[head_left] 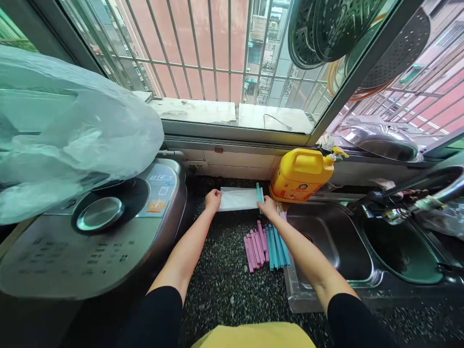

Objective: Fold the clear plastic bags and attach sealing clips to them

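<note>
A flat white bag or packet (238, 199) lies across the dark counter between my hands. My left hand (213, 199) is closed on its left end in a pinch. At its right end, a teal sealing clip (258, 192) stands across the edge, with my right hand (268, 208) closed around the clip's lower part. I cannot tell whether the clip is fastened on the bag. Below my right hand lie a bunch of pink sealing clips (255, 245) and, touching it, a row of blue sealing clips (277, 247).
A yellow pump jug (301, 175) stands behind my right hand, beside the steel sink (326, 241) with its faucet (402, 210). On the left is a silver appliance (108, 261) under a big plastic bag (83, 125). A barred window (203, 53) is behind.
</note>
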The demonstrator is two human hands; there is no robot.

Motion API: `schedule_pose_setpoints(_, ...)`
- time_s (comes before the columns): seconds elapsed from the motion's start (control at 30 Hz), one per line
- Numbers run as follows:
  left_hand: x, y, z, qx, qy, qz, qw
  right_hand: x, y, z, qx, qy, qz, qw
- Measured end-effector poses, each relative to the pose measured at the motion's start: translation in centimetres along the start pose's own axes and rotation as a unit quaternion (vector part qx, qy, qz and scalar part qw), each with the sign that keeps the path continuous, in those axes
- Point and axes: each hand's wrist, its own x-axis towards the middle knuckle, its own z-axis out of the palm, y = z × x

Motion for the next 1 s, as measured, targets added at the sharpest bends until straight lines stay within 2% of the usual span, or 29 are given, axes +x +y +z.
schedule_pose_setpoints(0.13, 3.6, 0.4, 1.6, 0.071, 0.000, 0.015, 0.997, 3.0, -0.3, 1.6, -0.034, -0.018, 0.009, 0.999)
schedule_pose_setpoints(0.23, 5.2, 0.4, 2.7, 0.114, -0.003, 0.045, 0.992, 4.6, -0.1, 2.4, -0.058, -0.033, 0.018, 0.998)
schedule_pose_setpoints(0.4, 5.9, -0.4, 3.8, 0.149, -0.003, 0.078, 0.986, 5.9, 0.3, 3.2, -0.092, -0.054, 0.032, 0.994)
schedule_pose_setpoints(0.57, 5.3, 0.0, 2.6, 0.132, 0.026, 0.073, 0.988, 5.3, -0.1, 2.2, -0.108, -0.043, 0.024, 0.993)
schedule_pose_setpoints(0.67, 3.9, 1.7, 0.9, 0.101, 0.050, 0.078, 0.991, 4.3, -1.4, 0.3, -0.113, -0.015, 0.007, 0.993)
schedule_pose_setpoints(0.77, 0.8, 4.2, -0.7, 0.058, 0.069, 0.107, 0.990, 3.0, -4.0, -2.3, -0.107, 0.022, -0.039, 0.993)
schedule_pose_setpoints(0.9, -5.4, 7.6, -2.9, 0.003, 0.101, 0.190, 0.977, 0.9, -9.9, -5.9, -0.073, 0.077, -0.146, 0.984)
schedule_pose_setpoints(0.97, -8.4, 8.9, -5.3, -0.014, 0.114, 0.254, 0.961, -0.7, -13.6, -7.4, -0.036, 0.121, -0.235, 0.964)
schedule_pose_setpoints(1.0, -9.6, 9.3, -7.0, -0.028, 0.136, 0.320, 0.937, -1.6, -15.5, -8.0, -0.017, 0.137, -0.280, 0.950)
